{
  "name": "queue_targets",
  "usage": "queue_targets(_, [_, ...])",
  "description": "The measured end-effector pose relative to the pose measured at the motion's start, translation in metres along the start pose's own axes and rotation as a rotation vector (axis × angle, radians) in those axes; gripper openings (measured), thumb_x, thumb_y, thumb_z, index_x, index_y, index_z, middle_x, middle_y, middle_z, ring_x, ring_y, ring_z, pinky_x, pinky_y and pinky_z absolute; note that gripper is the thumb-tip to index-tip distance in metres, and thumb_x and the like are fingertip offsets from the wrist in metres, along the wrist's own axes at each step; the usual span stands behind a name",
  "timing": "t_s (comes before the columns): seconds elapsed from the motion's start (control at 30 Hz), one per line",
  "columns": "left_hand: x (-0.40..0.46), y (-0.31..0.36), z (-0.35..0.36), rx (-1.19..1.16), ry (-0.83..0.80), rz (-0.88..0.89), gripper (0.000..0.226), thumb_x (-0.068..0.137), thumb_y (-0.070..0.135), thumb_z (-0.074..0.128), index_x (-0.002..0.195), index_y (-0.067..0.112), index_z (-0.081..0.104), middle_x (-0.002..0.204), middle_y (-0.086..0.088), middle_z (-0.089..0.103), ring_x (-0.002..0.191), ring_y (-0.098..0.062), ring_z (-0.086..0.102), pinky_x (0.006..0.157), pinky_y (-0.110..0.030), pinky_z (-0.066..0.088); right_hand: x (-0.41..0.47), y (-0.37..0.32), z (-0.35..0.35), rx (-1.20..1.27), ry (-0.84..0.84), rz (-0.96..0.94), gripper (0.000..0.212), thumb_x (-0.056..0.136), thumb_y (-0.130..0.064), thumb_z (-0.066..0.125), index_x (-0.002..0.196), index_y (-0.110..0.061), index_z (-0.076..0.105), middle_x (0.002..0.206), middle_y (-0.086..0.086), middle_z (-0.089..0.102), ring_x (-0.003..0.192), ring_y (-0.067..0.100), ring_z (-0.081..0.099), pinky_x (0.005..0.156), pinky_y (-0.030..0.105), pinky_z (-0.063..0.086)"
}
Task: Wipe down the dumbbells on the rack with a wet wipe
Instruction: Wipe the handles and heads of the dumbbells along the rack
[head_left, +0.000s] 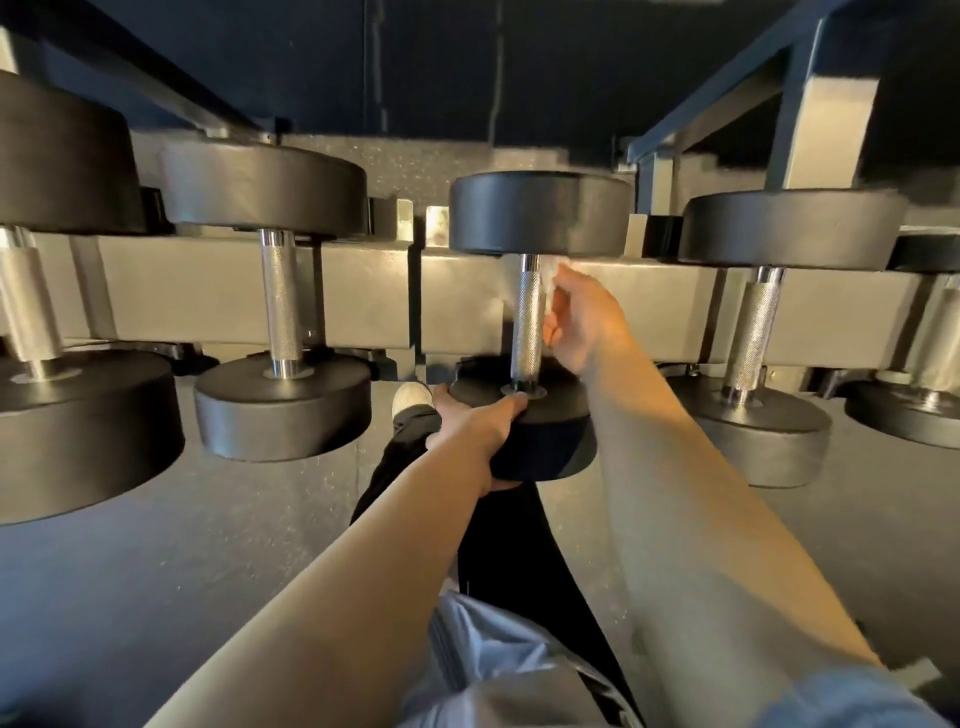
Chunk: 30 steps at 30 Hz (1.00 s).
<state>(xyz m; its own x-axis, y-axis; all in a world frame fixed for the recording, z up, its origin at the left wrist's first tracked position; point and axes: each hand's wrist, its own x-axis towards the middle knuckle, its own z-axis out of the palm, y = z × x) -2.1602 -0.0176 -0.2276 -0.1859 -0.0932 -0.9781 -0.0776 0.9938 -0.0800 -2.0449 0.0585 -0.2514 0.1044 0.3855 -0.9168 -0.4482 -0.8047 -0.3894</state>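
A black dumbbell with a knurled steel handle (527, 322) lies across the grey rack rail (208, 291) at the middle of the view. My left hand (475, 431) grips its near head (550, 441) from the left side, thumb on top near the collar. My right hand (584, 322) holds a white wet wipe (546, 278) against the right side of the handle, just below the far head (540, 213). The wipe is blurred and mostly hidden behind my fingers.
Two larger dumbbells (280, 296) sit on the rail to the left, and two more (753, 332) to the right. A dark upper shelf frame (810, 104) hangs overhead. Below are the speckled floor (130, 571), my dark trouser leg and white shoe (410, 397).
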Motion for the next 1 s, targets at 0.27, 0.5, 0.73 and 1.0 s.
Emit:
queue_targets(0.27, [0.002,-0.005,-0.004,0.023,-0.048,0.073,0.092,0.082,0.03,0.076,0.146,0.044,0.011,0.135,-0.012,0.04,0.105,-0.035,0.054,0.057,-0.05,0.059,-0.004,0.017,0.031,-0.354,0.247,-0.322,0.034,0.098,-0.025,0.037,0.074,-0.01,0.058,0.076,0.004,0.059,0.07,0.016,0.053,0.068,0.028,0.042])
queue_targets(0.5, [-0.001,-0.007,-0.004,0.069,-0.029,0.092,0.098,0.081,0.043,0.075,0.148,0.044,0.003,0.135,-0.01,0.04,0.11,-0.034,0.053,0.049,-0.042,0.057,-0.027,0.018,0.044,-0.968,0.584,-0.668,0.029,0.097,-0.028,0.045,0.106,-0.01,0.066,0.099,0.003,0.063,0.084,0.014,0.049,0.064,0.02,0.026])
queue_targets(0.73, [0.001,-0.008,-0.005,0.066,-0.029,0.112,0.089,0.085,0.038,0.07,0.147,0.044,0.006,0.134,-0.012,0.038,0.105,-0.034,0.053,0.058,-0.048,0.06,-0.014,0.008,0.036,-0.448,0.275,-0.344,0.025,0.083,-0.022,0.068,0.103,-0.006,0.066,0.09,0.003,0.063,0.086,0.022,0.059,0.067,0.023,0.044])
queue_targets(1.0, [0.01,-0.011,-0.006,0.043,-0.07,0.111,0.085,0.085,0.035,0.07,0.144,0.046,0.01,0.134,-0.013,0.035,0.111,-0.037,0.052,0.066,-0.052,0.06,0.001,0.009,0.009,-0.046,-0.027,-0.076,0.027,0.099,-0.036,0.046,0.098,-0.015,0.063,0.099,0.006,0.07,0.092,0.019,0.065,0.095,0.036,0.049])
